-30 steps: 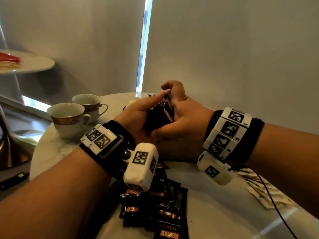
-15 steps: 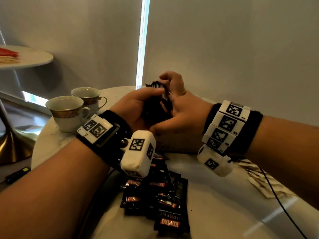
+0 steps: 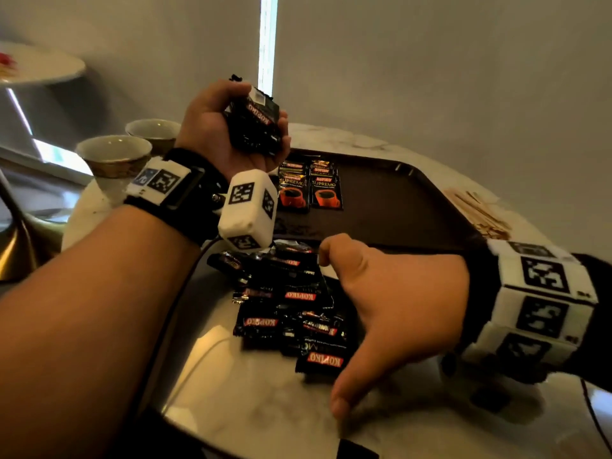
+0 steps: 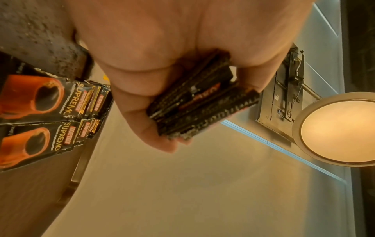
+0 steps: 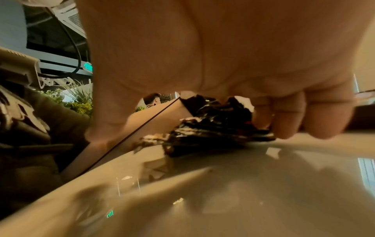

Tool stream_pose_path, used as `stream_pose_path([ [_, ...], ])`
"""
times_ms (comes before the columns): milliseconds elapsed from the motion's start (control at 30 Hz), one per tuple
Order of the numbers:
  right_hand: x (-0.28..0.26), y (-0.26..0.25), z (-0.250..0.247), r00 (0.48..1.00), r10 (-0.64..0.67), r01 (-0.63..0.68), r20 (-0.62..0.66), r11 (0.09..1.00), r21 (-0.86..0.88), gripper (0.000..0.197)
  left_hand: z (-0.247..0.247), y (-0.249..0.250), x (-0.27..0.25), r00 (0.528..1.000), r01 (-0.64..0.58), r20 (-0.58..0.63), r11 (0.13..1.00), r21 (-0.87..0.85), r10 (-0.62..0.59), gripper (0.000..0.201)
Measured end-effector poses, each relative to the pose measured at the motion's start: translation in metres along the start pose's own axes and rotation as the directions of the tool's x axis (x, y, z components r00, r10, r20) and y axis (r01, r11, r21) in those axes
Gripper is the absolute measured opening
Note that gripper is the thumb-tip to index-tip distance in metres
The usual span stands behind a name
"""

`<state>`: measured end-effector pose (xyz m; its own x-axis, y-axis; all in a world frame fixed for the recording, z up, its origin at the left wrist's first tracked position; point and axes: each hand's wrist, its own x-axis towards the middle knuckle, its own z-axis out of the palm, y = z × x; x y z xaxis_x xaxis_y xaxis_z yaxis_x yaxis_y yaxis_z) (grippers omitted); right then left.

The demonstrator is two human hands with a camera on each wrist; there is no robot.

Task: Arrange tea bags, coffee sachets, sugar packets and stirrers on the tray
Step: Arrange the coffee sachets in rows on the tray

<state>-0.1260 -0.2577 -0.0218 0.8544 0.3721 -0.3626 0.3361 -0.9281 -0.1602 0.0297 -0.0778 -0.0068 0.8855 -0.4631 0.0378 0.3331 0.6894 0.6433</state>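
Two rows of sachets (image 3: 309, 187) already lie overlapped on the tray (image 3: 414, 207), at its left end, so each label shows. Your left hand (image 3: 215, 127), raised above that end, has its fingers curled round a squared-up stack (image 3: 255, 127), likely kept ready for the next row. On the surface just before the tray, your right hand (image 3: 390, 309) cups the loose pile (image 3: 291, 309), thumb spread, fingertips on its far edge.

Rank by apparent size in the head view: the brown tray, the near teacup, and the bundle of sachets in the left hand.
1. Brown tray, clearly largest.
2. Near teacup and bundle of sachets in the left hand: they look alike, and the raised bundle sits nearer the camera, so unranked.
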Motion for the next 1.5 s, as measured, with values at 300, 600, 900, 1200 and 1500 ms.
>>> stream_pose_path([
  [300,-0.003,0.000,0.009,0.992,0.115,-0.104,-0.058,0.981,0.165,0.090,0.003,-0.006,-0.006,0.999,0.023,-0.037,0.999,0.030,-0.021,0.061],
  [600,-0.010,0.010,0.004,0.989,0.140,-0.132,-0.037,0.977,0.167,0.098,0.001,-0.006,-0.004,1.000,0.019,-0.016,0.999,0.036,-0.018,0.062],
  [900,-0.010,0.011,0.001,0.992,0.120,-0.112,-0.040,0.981,0.159,0.097,0.000,-0.007,-0.001,1.000,0.027,-0.014,0.997,0.071,-0.026,0.058],
  [1200,-0.019,0.024,-0.007,0.985,0.159,-0.168,0.064,0.971,0.171,0.093,-0.001,-0.006,-0.001,0.998,0.056,-0.044,0.993,0.106,-0.052,0.056],
  [1500,-0.013,0.041,-0.006,0.969,0.191,-0.221,0.155,0.952,0.211,0.087,-0.001,-0.010,-0.003,0.995,0.095,-0.031,0.967,0.238,-0.090,0.054],
])
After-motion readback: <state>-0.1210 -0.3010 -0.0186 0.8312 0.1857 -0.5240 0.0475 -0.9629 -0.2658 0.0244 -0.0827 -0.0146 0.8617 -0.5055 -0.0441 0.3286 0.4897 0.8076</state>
